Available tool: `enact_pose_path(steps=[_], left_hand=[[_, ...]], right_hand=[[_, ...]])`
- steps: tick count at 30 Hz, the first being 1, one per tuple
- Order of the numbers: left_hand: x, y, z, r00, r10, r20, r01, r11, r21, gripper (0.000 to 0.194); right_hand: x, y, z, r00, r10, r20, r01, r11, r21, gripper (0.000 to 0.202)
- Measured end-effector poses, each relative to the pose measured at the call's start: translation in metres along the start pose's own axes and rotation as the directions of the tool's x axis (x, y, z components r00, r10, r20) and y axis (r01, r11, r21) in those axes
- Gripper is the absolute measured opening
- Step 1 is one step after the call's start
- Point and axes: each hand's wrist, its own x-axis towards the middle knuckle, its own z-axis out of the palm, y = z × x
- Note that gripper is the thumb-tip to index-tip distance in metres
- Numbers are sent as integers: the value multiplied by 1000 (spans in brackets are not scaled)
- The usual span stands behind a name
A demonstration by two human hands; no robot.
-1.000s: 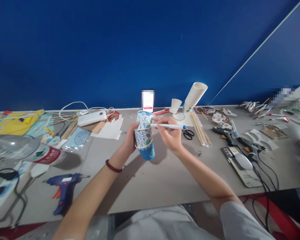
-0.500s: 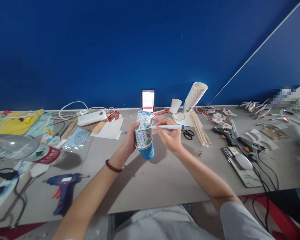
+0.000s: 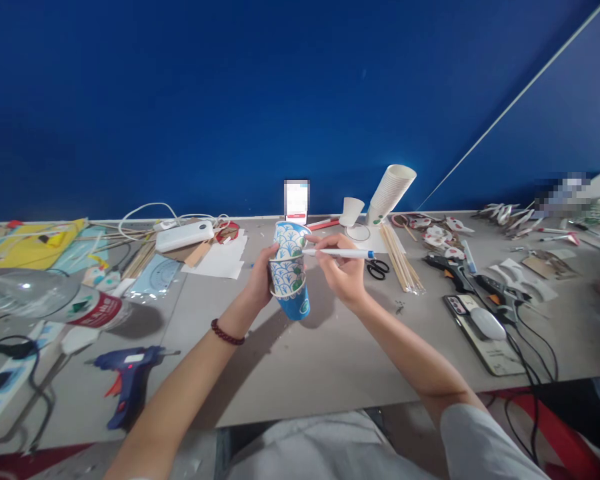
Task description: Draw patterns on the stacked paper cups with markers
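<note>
My left hand [image 3: 259, 281] is closed around the left side of several nested paper cups [image 3: 287, 275], blue and white with a scale pattern and green marks. The cups are tilted, their lower end over the table. My right hand [image 3: 344, 270] pinches a white marker pen [image 3: 343, 253] with a blue end. The pen lies nearly level, its tip at the right side of the cups. Whether the tip touches the paper I cannot tell. Just behind the cups a phone [image 3: 297, 199] stands upright against the blue wall.
Black scissors [image 3: 377, 269] and wooden sticks [image 3: 400, 260] lie to the right, with a tall stack of cups [image 3: 391, 193] behind. A blue glue gun [image 3: 130, 380] and a plastic bottle [image 3: 55, 300] are at left. Farther right are a phone [image 3: 483, 337], black glue guns [image 3: 503, 297] and cables.
My right hand and the pen have shifted slightly to the right. The left hand and the cups look nearly the same.
</note>
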Motion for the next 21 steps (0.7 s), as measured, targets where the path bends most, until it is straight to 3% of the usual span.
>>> enact_pose_path(steps=[21], left_hand=[[2,-3,-3,1000,13,-3,-13,999,-37,32]], right_hand=[[-3,-3,1,1000,7,13,-7,1000,-28,10]])
